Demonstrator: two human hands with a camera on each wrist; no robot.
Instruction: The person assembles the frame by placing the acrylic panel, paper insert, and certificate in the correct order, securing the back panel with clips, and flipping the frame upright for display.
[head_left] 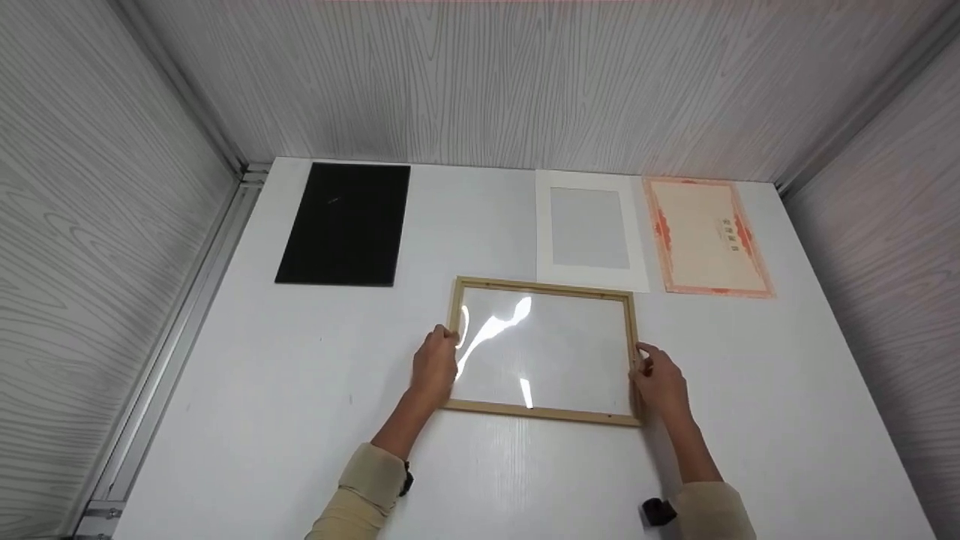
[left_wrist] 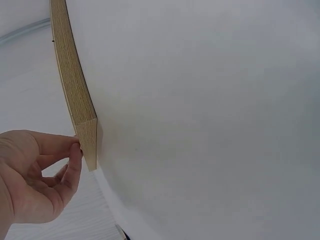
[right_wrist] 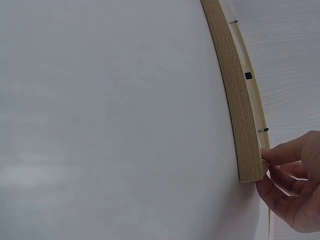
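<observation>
A picture frame [head_left: 585, 415] with light wooden edges and a shiny clear pane [head_left: 570, 345] is in front of me, its long sides running left to right. My left hand [head_left: 435, 365] pinches its left side, thumb and fingertips meeting at the wood in the left wrist view. On the opposite side, my right hand [head_left: 661, 380] grips the wooden edge between thumb and fingers. The right wrist view shows that edge [right_wrist: 235, 95] side-on, with small dark metal tabs [right_wrist: 248, 76] along its inner face. Bright reflections streak the pane's left half.
At the back left of the white table [head_left: 247, 405] lies a black board [head_left: 345, 225]. A white mat with a grey rectangular centre [head_left: 589, 229] lies back right, close to the frame's top edge. Beside it is a cream certificate with an orange-red border [head_left: 697, 240]. Panel walls [head_left: 480, 82] enclose the table.
</observation>
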